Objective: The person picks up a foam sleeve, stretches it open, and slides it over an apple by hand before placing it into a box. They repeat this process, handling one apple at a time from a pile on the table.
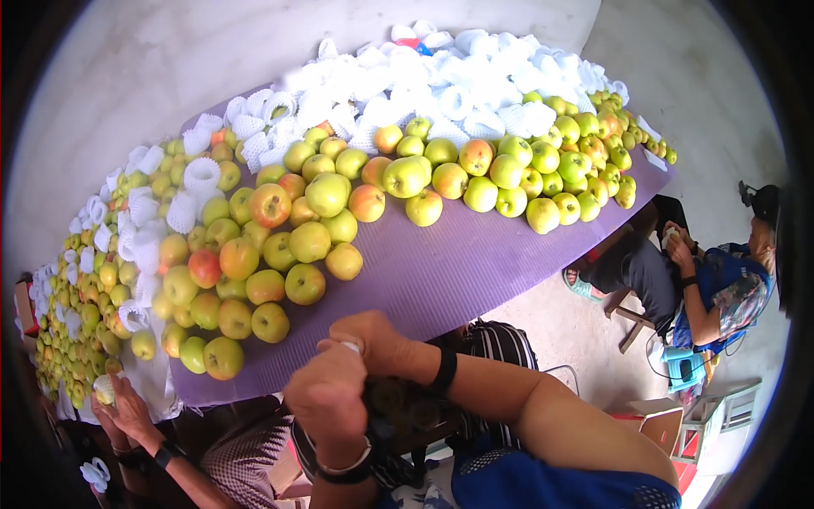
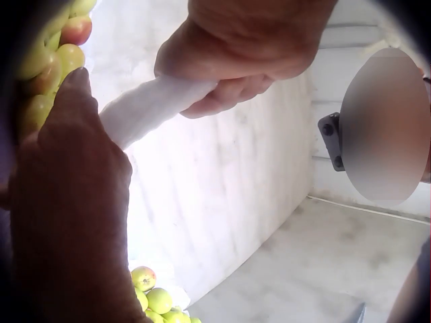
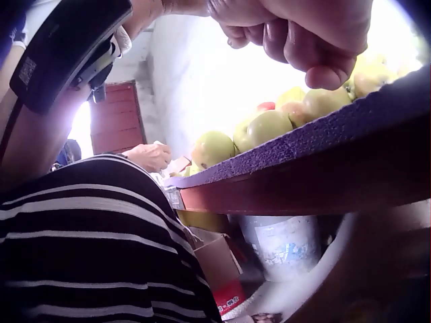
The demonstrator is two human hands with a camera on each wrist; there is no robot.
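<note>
A white foam net [image 2: 148,111] is stretched between the two hands in the left wrist view; only a small bit of it [image 1: 350,346] shows in the head view. The left hand [image 1: 329,403] [image 2: 74,182] grips one end, its fingers partly hidden. Curled around the other end is the right hand [image 1: 373,339] [image 2: 249,47]. Both hands are close together, above the near edge of the purple table mat [image 1: 424,271]. Apples [image 1: 270,323] lie on the mat just beyond and to the left of them.
White foam nets [image 1: 407,85] are heaped along the wall behind the apples. At lower left, another person's hands [image 1: 131,416] hold a netted apple. A seated person [image 1: 721,288] is at right, near a blue stool [image 1: 683,369] and a cardboard box [image 1: 653,420].
</note>
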